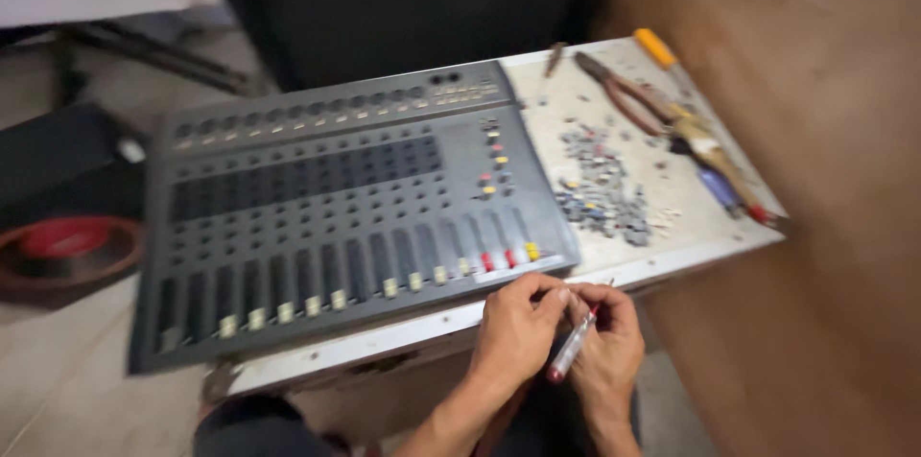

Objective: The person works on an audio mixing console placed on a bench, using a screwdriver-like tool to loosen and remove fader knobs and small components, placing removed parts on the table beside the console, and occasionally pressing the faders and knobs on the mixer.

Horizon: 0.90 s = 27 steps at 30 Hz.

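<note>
Grey metal fills the middle of the view: a sound mixer (345, 217) sits on a pale metal panel (672, 227), and both hands meet right at the panel's near edge. Left hand (513, 332) and right hand (606, 351) are pressed together, fingers curled narrow around a small clear-bodied screwdriver (573, 345) with a red end; the tool slants between the palms, its tip up by the panel's rim. Which hand bears most of the grip, I cannot tell.

Just beyond the knuckles runs the mixer's front row of sliders (384, 286), pale caps with a few red and yellow ones nearest the hands. Open room lies below and to the right of the hands, off the panel's edge.

Farther out past the right hand, a heap of small grey caps (600, 190) lies loose on the bare panel. Beyond that heap rest pliers (628, 97) with reddish handles and a yellow-handled tool (662, 49), well apart from the hands. Brown wood (825, 179) rises close on the right side. Far off to the left, a red round object (62, 238) lies on the floor.
</note>
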Each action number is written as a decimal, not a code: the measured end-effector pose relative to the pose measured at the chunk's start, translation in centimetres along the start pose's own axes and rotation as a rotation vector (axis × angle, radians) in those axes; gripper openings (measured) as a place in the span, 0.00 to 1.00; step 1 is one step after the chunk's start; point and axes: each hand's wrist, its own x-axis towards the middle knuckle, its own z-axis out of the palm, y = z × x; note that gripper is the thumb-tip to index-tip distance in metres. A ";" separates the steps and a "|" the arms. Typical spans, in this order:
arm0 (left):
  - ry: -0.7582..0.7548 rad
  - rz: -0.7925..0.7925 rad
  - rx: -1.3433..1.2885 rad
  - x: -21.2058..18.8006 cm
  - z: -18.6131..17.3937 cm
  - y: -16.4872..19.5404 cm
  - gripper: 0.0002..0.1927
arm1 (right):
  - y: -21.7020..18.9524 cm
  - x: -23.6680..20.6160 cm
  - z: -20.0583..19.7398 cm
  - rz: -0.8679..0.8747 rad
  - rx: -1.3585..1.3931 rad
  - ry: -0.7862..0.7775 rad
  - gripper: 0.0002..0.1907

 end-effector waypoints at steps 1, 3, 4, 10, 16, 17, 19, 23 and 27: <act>0.024 -0.094 -0.054 -0.3 -1.0 -0.6 0.12 | 0.2 -0.9 0.8 0.015 -0.013 -0.031 0.10; 0.053 -0.240 -0.198 -1.1 -2.9 -2.3 0.11 | 0.5 -2.7 1.9 0.040 -0.046 -0.086 0.09; 0.065 -0.308 -0.274 -1.5 -3.7 -3.1 0.10 | 0.7 -3.4 2.5 0.024 -0.010 -0.138 0.09; -0.038 -0.517 -0.979 -4.0 -9.1 -7.8 0.06 | 1.6 -7.0 5.5 -0.072 -0.076 -0.335 0.08; -0.036 -0.529 -1.118 -4.6 -10.9 -9.1 0.06 | 0.9 -7.7 6.3 0.014 -0.125 -0.408 0.12; -0.058 -0.513 -1.137 -4.6 -11.0 -9.2 0.05 | 0.8 -7.7 6.2 0.039 -0.126 -0.389 0.13; -0.102 -0.483 -1.171 -4.7 -11.0 -9.4 0.05 | 0.7 -7.9 5.8 0.099 -0.042 -0.366 0.15; -0.098 -0.502 -1.194 -4.7 -10.6 -9.8 0.07 | 1.0 -8.1 4.8 -0.024 0.055 -0.372 0.13; -0.150 -0.423 -1.210 -4.8 -10.4 -9.6 0.09 | 1.7 -8.2 4.8 0.113 0.245 -0.355 0.10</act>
